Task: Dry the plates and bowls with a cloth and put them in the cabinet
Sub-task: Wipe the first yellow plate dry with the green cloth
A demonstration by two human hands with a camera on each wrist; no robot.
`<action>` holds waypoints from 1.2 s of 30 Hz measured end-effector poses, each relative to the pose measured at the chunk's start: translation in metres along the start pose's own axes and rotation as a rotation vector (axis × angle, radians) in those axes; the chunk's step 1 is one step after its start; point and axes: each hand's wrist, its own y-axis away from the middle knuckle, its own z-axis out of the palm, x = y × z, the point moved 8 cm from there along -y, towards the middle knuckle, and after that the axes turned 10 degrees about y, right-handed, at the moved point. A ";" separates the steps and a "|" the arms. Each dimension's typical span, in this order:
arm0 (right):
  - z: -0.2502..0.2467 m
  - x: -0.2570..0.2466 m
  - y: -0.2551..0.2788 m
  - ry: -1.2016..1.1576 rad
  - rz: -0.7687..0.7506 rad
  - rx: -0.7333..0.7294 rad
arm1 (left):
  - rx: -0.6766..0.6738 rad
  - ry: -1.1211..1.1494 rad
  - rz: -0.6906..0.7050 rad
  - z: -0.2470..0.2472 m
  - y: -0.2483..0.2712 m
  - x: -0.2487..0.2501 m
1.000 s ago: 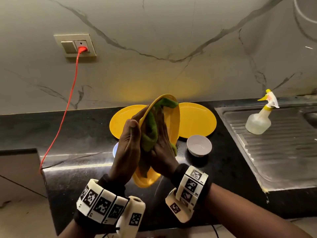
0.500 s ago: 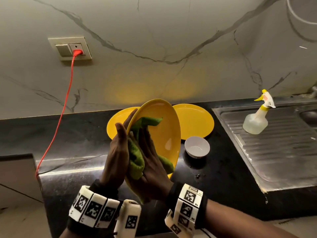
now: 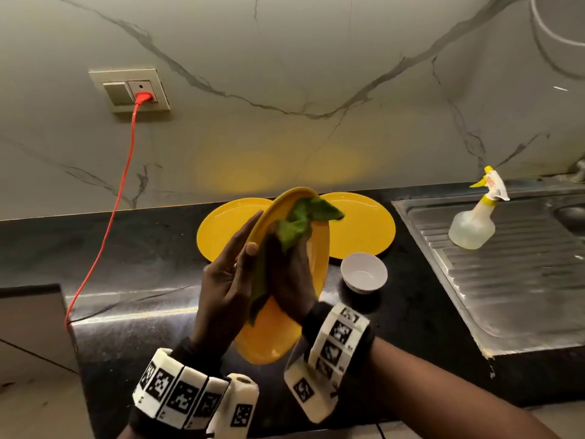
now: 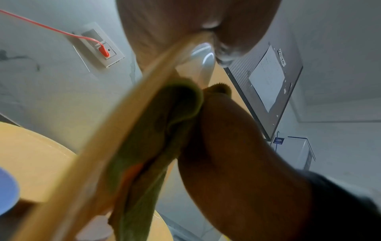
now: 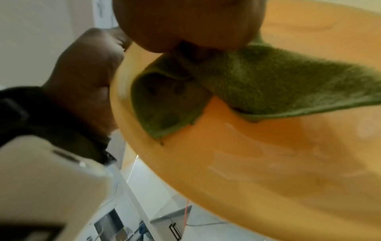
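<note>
Leftmost, a red cable is seen plugged into a wall socket and trailing down to the black counter. Further right, a yellow plate is held tilted on edge above the counter by the left hand, whose fingers are stretched along its back while the thumb is hooked over the rim. A green cloth is pressed against the plate's inner face by the right hand, its fingers laid over the cloth. Behind, two more yellow plates are laid flat on the counter. A white bowl is set just beside the held plate. Rightmost, a spray bottle is stood on the steel drainboard.
</note>
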 end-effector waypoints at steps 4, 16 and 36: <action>0.001 -0.048 0.032 0.091 -0.321 0.005 | 0.036 0.058 -0.024 -0.007 -0.008 -0.005; -0.087 -0.050 -0.054 0.257 -0.279 0.374 | -0.005 0.042 0.032 -0.012 -0.006 0.020; -0.023 -0.085 0.012 0.270 -0.506 -0.006 | 0.058 0.097 0.043 -0.013 -0.017 0.014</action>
